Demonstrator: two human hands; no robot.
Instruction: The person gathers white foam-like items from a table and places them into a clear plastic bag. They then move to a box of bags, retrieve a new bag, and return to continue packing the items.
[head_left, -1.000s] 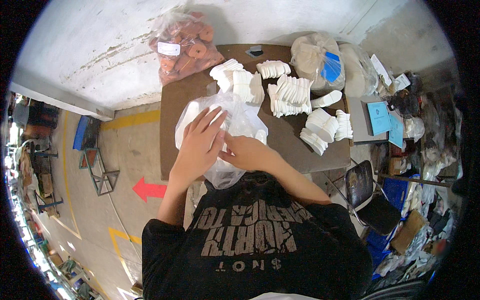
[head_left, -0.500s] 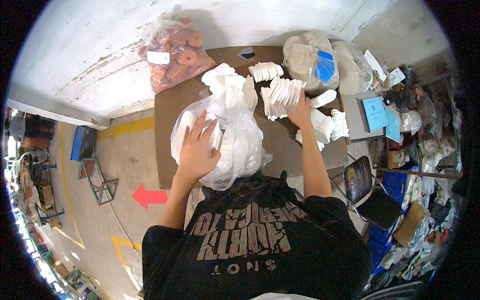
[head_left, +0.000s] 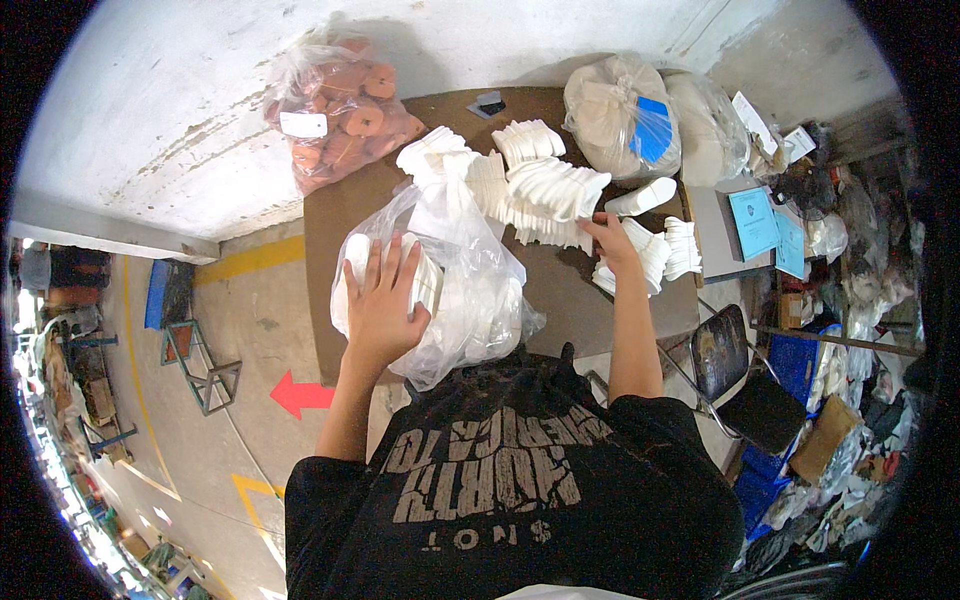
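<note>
My left hand [head_left: 383, 312] lies with outstretched fingers on white insole-shaped pieces [head_left: 428, 285] inside a clear plastic bag [head_left: 480, 300]. At the right end of a row of white insoles [head_left: 545, 222], my right hand [head_left: 613, 243] has its fingers bent around the end pieces; the fingertips are partly hidden. Another row of insoles [head_left: 560, 187] leans over this one from behind. More insole stacks [head_left: 435, 155] rest at the bag's mouth. Beside my right wrist are further bundles [head_left: 645, 258], and a single insole bundle [head_left: 641, 197] lies just behind them.
On the brown table [head_left: 570, 310], a clear bag of orange-pink pieces [head_left: 345, 115] stands back left. Large filled bags [head_left: 615, 115] are back right. Blue booklets [head_left: 752, 225] lie on a side table. A black chair [head_left: 735, 370] stands to the right, beside piled materials [head_left: 850, 440].
My right hand has come down and its fingers have bent at the row's end. The insole rows have shifted apart. My left hand has moved slightly down and left, flattening on the bagged pieces.
</note>
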